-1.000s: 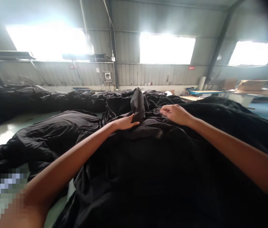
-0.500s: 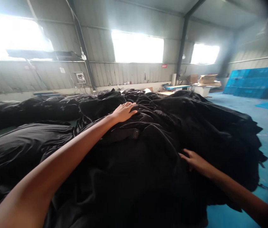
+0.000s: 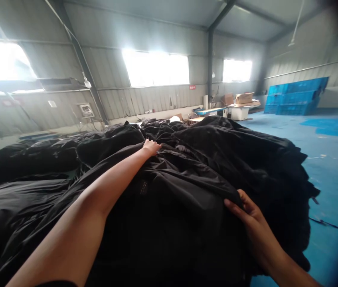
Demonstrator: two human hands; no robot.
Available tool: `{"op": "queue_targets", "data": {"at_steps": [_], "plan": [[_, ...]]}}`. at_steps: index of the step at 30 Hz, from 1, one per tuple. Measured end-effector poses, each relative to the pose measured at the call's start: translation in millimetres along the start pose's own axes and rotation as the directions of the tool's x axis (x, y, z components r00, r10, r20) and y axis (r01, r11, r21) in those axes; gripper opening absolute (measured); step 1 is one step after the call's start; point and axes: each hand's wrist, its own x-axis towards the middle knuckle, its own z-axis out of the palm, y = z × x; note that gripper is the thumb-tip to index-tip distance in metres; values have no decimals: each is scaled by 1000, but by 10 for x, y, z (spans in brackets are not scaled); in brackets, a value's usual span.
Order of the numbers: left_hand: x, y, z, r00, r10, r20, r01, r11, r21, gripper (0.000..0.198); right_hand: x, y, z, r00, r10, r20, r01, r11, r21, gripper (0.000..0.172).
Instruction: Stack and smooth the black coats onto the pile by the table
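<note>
Atop the heaped black fabric (image 3: 186,179), I read the right hand (image 3: 254,217) pinching a fold closed, the left hand (image 3: 151,147) on it further up — its grip unclear — and the pile lying as one mass.

My left hand (image 3: 151,147) rests its fingertips on the heap of black cloth (image 3: 171,223) while my right hand (image 3: 248,211) pinches a fold at its edge, thumb on top. Off to the right, blue crates (image 3: 296,95) stand on the blue floor (image 3: 333,179) against the corrugated wall (image 3: 306,75).
</note>
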Motion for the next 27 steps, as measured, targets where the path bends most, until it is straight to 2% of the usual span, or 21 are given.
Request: {"op": "queue_targets", "data": {"at_steps": [2,4,5,6,9,11,14,18,23,27], "plan": [[19,-98,86,1000,-18,1,18,1000,14,54,-35,27,-53,992,110,-60,-106,992,70,59],[36,-144,174,1000,-6,-3,6,1000,24,56,-39,86,-106,978,146,-147,-137,988,70,70],[48,-145,217,1000,12,-3,-12,1000,26,55,-36,114,-127,978,142,-151,-134,989,62,72],[62,-132,257,999,34,0,-34,999,26,56,-33,137,-140,984,131,-119,-125,991,56,71],[117,-55,344,995,95,-7,-95,995,17,65,-43,158,-139,990,118,77,-122,992,38,69],[156,-9,363,994,106,-34,-105,994,14,62,-67,146,-117,984,146,104,-148,989,5,76],[205,11,342,993,101,-66,-101,995,6,43,-117,121,-86,982,175,70,-173,984,-29,86],[225,-9,268,988,127,-87,-128,992,-6,33,-160,98,-74,985,144,90,-140,989,-42,83],[205,28,157,967,211,-141,-217,976,-31,43,-146,71,-53,991,123,58,-121,992,-41,86],[201,86,79,966,211,-148,-220,975,-45,47,-156,31,-36,993,42,110,-38,999,-38,70]]}}
